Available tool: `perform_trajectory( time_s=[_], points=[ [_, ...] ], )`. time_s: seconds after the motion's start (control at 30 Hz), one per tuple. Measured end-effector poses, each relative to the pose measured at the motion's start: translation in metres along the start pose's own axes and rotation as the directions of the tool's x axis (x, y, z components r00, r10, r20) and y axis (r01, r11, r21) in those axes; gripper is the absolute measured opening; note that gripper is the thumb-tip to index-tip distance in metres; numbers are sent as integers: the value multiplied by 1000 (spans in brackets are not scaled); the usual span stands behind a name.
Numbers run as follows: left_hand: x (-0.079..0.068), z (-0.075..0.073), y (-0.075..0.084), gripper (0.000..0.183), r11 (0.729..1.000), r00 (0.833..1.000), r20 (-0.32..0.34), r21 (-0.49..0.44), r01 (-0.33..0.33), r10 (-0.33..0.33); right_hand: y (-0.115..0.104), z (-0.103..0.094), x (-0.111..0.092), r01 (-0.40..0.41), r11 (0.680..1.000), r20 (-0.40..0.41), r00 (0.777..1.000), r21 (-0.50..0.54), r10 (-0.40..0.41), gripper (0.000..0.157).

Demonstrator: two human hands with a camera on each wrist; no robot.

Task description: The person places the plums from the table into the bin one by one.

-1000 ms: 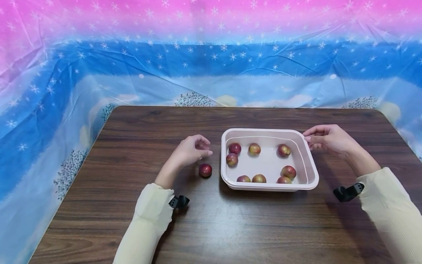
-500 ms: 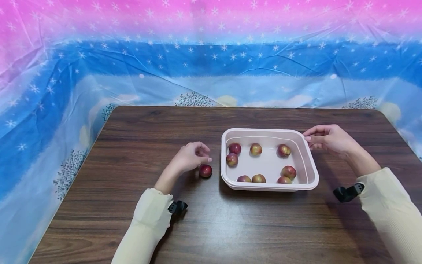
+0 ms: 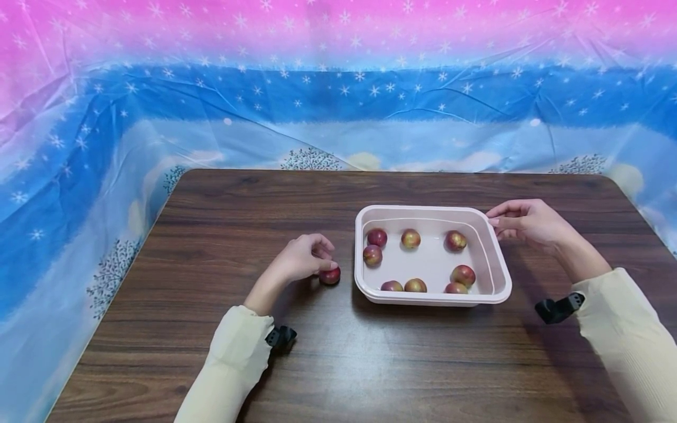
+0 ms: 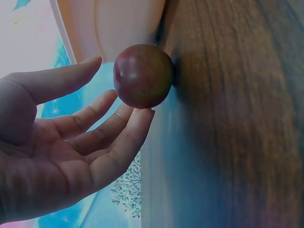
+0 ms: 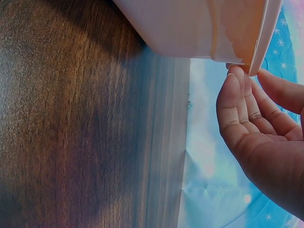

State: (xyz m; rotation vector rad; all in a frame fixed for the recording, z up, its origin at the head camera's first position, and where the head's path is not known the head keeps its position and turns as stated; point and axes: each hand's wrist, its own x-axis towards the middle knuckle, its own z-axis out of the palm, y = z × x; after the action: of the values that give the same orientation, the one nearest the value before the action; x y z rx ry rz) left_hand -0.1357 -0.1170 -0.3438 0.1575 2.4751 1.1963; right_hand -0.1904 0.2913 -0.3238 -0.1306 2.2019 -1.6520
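Observation:
A dark red plum (image 3: 330, 276) rests on the table left of a pale pink plastic box (image 3: 423, 261). My left hand (image 3: 304, 257) reaches over this plum from the left. In the left wrist view, the fingertips are right at the side of the plum (image 4: 144, 76), while the thumb (image 4: 71, 81) stands apart from it. At the box's far right corner, my right hand (image 3: 534, 223) pinches the rim, with the thumb on top and fingers beneath, as the right wrist view shows. Several red and yellow plums (image 3: 409, 239) lie spread inside the box.
The brown wooden table (image 3: 317, 364) extends around the box on all sides. A snowflake-patterned cloth (image 3: 296, 88) hangs behind it and along the left side. Black wrist cameras (image 3: 281, 338) sit at both cuffs.
My left hand has come down and slightly toward me, from above and behind the loose plum to right over it. The right hand keeps its hold on the box.

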Motion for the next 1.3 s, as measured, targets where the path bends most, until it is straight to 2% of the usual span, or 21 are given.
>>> perform_trajectory(
  time_s=[0.47, 0.8, 1.03, 1.3],
  points=[
    [0, 2, -5, 25, 1000, 999, 45, 1, 31, -31, -1, -1, 0, -17, 999, -9, 1000, -41, 16, 12],
    [-1, 3, -7, 25, 999, 998, 58, -28, 22, -20, -1, -1, -1, -16, 999, -10, 1000, -49, 15, 11],
    [-2, 4, -7, 26, 999, 998, 59, -43, 17, -15, -1, 0, 0, -14, 1000, -11, 1000, -13, 14, 10],
    [-3, 5, -6, 27, 999, 997, 74, -43, -13, 16, 0, -1, -1, -13, 998, -15, 1000, -63, 13, 15]
  ],
)
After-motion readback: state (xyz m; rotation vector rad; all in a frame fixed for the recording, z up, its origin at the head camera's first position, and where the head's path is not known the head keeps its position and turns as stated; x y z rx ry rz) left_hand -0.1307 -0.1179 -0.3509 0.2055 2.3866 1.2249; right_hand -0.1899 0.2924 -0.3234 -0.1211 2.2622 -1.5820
